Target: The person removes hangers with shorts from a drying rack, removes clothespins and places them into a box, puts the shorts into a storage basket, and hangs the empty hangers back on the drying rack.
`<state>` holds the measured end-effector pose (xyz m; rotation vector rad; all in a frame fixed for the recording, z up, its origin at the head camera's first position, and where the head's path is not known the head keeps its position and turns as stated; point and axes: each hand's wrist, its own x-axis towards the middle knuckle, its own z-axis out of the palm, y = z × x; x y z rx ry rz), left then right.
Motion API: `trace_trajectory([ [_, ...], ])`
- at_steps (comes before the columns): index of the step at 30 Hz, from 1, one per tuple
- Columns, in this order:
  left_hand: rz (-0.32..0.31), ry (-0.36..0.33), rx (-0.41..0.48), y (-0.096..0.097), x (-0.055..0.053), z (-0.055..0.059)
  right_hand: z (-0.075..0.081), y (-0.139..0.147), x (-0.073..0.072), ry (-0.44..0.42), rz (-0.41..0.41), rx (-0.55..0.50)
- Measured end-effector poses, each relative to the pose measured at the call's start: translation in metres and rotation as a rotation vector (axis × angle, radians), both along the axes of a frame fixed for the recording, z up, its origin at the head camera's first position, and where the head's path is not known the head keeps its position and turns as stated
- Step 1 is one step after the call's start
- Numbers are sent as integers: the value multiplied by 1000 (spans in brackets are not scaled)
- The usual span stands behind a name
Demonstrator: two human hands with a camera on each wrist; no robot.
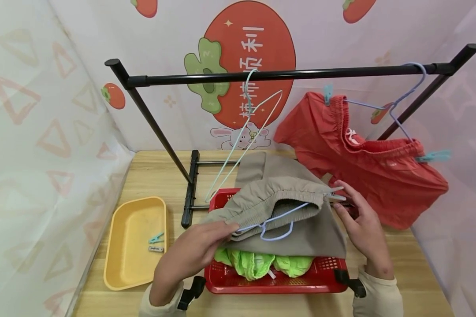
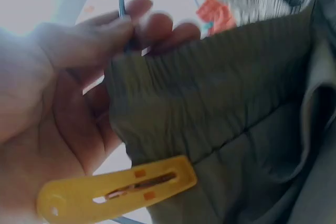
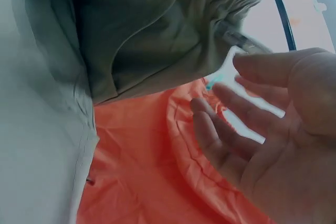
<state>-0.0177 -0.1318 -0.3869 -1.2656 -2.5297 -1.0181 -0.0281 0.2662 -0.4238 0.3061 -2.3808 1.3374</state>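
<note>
Grey-brown shorts (image 1: 269,198) with an elastic waistband lie over a red basket (image 1: 277,289). A lavender hanger (image 1: 277,238) runs through the waistband, its hook toward me. My left hand (image 1: 198,246) pinches the hanger and the waistband's left end between thumb and fingers. A yellow clip (image 2: 115,190) shows below that palm, its tip overlapping the shorts in the left wrist view. At the waistband's right end sits a grey clothespin (image 1: 335,193). My right hand (image 1: 362,224) is beside it, fingers spread, thumb tip near the clothespin (image 3: 244,41).
Bright green cloth (image 1: 254,264) lies in the basket. Red shorts (image 1: 361,154) hang by clothespins from a hanger on the black rack (image 1: 285,75). A pale green hanger (image 1: 238,141) hangs mid-bar. At left, a yellow tray (image 1: 131,246) holds a teal clothespin (image 1: 156,238) and a grey one.
</note>
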Motion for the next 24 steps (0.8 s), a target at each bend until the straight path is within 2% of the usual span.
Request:
trace_trajectory([
  [3, -81, -19, 33, -6, -2, 2, -1, 2, 0, 46, 66, 45],
  [6, -135, -32, 55, -12, -4, 5, 0, 5, 2, 58, 125, 80],
  [10, -141, -52, 60, -17, -4, 8, 2, 6, 6, 37, 160, 122],
  [13, -73, 6, 25, -19, -1, 10, 5, 4, 10, 40, 170, 141],
  [15, -7, 78, -6, -19, 1, 11, 6, 3, 12, 46, 197, 135],
  [19, 125, 211, -39, -18, 5, 15, 8, 1, 17, -7, 284, 94],
  [21, 175, 243, -27, -16, 6, 17, 8, 0, 19, -42, 325, 61],
  [24, 239, 253, -7, -14, 6, 19, 7, -4, 22, -86, 382, -23],
])
